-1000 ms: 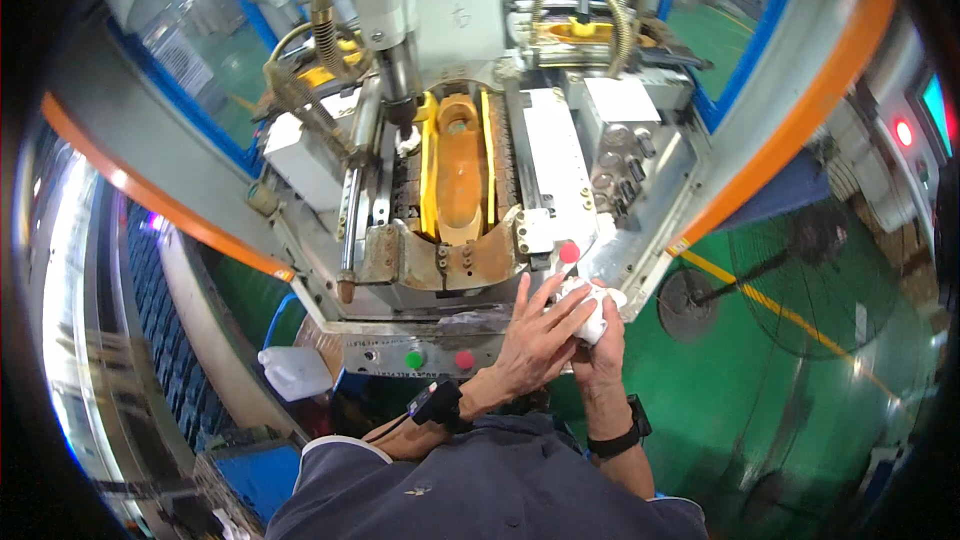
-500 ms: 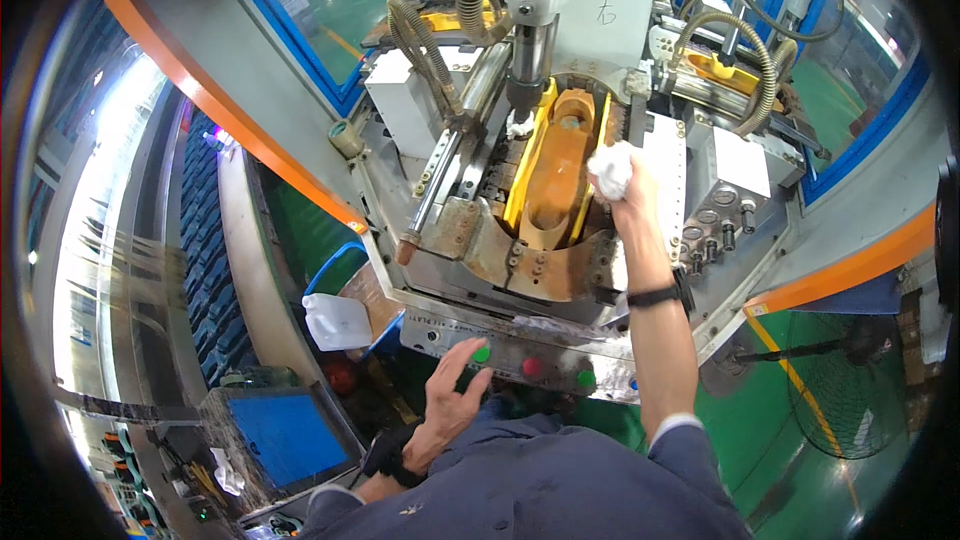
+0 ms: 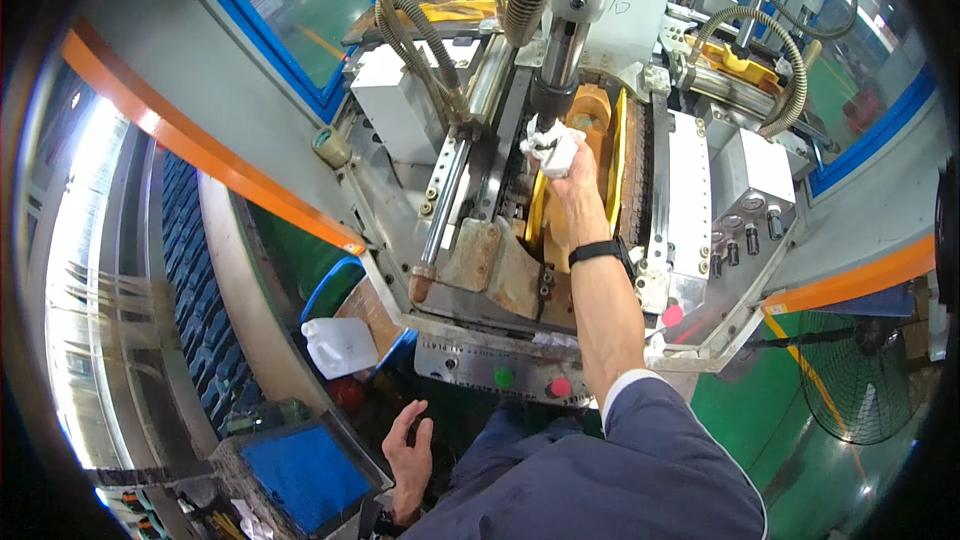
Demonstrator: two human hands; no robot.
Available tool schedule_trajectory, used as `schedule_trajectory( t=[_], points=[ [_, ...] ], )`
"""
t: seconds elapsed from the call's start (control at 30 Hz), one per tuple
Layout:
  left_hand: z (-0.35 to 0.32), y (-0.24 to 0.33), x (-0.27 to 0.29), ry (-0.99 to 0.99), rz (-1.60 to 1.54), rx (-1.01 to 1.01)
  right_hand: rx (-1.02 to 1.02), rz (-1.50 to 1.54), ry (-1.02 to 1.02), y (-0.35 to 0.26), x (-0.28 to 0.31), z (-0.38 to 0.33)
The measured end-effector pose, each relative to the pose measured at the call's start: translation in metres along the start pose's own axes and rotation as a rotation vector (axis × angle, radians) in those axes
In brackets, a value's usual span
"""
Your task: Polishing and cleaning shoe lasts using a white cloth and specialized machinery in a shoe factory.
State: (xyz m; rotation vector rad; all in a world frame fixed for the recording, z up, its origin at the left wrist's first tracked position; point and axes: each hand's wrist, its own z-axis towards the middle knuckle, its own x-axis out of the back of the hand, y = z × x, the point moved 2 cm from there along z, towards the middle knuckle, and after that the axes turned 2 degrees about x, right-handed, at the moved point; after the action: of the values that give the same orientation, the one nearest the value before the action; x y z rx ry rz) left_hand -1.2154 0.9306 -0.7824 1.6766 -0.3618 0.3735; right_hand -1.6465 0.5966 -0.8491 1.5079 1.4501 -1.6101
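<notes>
My right hand point(image 3: 578, 183) reaches forward over the machine, its fingers closed on a crumpled white cloth point(image 3: 553, 150). The cloth is just below the dark end of a vertical steel rod point(image 3: 552, 98); whether they touch I cannot tell. Under my hand and forearm lies a long orange-brown block point(image 3: 592, 112) between yellow side strips point(image 3: 622, 140), partly covered by my arm. Low in front of my body hangs my left hand point(image 3: 408, 452), fingers apart and holding nothing.
A front panel carries a green button point(image 3: 504, 378) and a red button point(image 3: 559, 387). On the left are a white plastic jug point(image 3: 340, 345), a blue-topped surface point(image 3: 305, 480) and an orange-edged guard point(image 3: 215, 155). A black fan point(image 3: 855, 380) stands at the right.
My right hand has moved left with the cloth, from the block's right side to below the rod. My left hand has drawn down and left, away from the button panel. The view has shifted.
</notes>
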Motion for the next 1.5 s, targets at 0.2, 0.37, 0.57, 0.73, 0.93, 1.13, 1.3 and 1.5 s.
schedule_trajectory(
  t=[0.2,0.37,0.57,0.73,0.93,1.13,1.3,1.5],
  points=[
    [0.010,-0.009,0.000,-0.007,-0.094,0.145,-0.034,0.094,-0.042,0.007,-0.007,0.001],
    [0.019,-0.006,-0.003,-0.042,-0.081,0.079,0.118,0.255,-0.655,0.010,-0.021,-0.001],
    [0.014,-0.002,-0.008,-0.050,-0.111,0.092,-0.009,0.155,0.131,0.025,-0.003,0.007],
    [-0.005,-0.001,-0.001,0.039,-0.091,0.005,0.187,0.204,0.030,0.026,-0.008,0.019],
    [-0.016,0.007,-0.018,-0.014,-0.154,-0.005,-0.120,0.217,0.039,0.034,-0.019,-0.016],
    [-0.025,0.040,-0.083,-0.323,-0.148,-0.112,0.271,0.102,-0.023,-0.107,-0.015,-0.142],
    [-0.050,0.036,-0.183,-0.851,-0.041,-0.266,0.331,-0.179,-0.257,-0.258,0.028,-0.296],
    [-0.093,-0.028,-0.334,-1.026,-0.183,0.042,0.354,-0.314,0.414,-0.297,0.143,-0.451]
  ],
)
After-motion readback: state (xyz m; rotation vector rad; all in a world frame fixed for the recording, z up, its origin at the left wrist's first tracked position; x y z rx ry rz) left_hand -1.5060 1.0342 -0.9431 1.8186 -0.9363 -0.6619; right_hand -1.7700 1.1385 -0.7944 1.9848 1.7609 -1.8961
